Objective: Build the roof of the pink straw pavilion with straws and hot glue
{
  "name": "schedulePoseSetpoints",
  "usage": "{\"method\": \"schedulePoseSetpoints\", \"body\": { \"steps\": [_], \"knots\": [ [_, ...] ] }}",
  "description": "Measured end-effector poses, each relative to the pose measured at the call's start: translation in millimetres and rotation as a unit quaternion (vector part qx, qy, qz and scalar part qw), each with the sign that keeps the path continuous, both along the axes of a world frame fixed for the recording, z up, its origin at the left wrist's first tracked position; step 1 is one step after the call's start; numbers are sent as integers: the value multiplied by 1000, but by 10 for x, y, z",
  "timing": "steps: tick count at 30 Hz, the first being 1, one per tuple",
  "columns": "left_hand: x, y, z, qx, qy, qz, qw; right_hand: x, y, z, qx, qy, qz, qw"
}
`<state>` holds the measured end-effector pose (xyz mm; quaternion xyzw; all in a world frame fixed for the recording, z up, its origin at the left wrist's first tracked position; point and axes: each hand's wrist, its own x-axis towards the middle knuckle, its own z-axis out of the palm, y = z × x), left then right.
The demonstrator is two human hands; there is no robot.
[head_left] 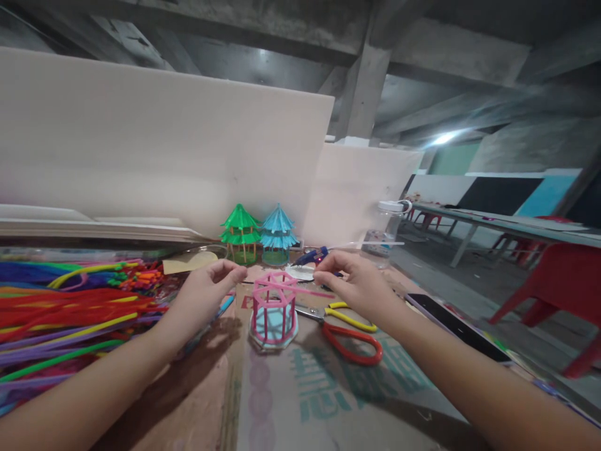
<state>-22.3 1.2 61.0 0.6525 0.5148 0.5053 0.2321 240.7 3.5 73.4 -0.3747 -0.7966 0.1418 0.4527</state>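
A small pink pavilion frame (273, 307) of fuzzy pipe cleaners stands upright on a pale blue base, between my hands. My left hand (206, 288) hovers at its upper left, thumb and forefinger pinched together; anything between them is too small to make out. On the other side my right hand (354, 279) is also closed in a pinch, apart from the frame. A pink strip (312, 292) runs from the frame's top to behind my right thumb; whether it is held I cannot tell. Scissors (350, 335) with red and yellow handles lie below my right hand.
Bundles of coloured pipe cleaners (70, 313) cover the left side. Green (240, 232) and blue (278, 232) pavilion models stand at the back, beside a dark blue glue gun (310, 257). At right are a clear bottle (382, 228), a phone (455, 326) and a red chair (554, 300).
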Motion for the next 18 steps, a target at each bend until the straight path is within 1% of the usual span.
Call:
{"method": "schedulePoseSetpoints", "body": {
  "steps": [2,4,7,9,12,15,17,18],
  "knots": [
    [-13,28,-17,-2,3,-6,1000,1,6,9,8,-3,-10,1000],
    [-16,48,-34,-8,-4,-10,1000,3,19,16,3,-11,-4,1000],
    [13,7,-2,4,-2,-8,1000,-8,-19,35,-29,-11,32,999],
    [64,-86,59,26,28,-18,999,-36,-123,57,-45,3,69,997],
    [188,-283,141,76,80,-79,991,-113,-358,82,-36,-2,125,992],
    [322,-457,149,115,96,-125,981,-208,-551,51,-16,-18,166,986],
    [382,-531,127,126,87,-143,978,-264,-612,-2,-32,-26,197,980],
    [399,-556,118,125,81,-151,977,-285,-623,-32,-56,-26,217,974]
  ]
}}
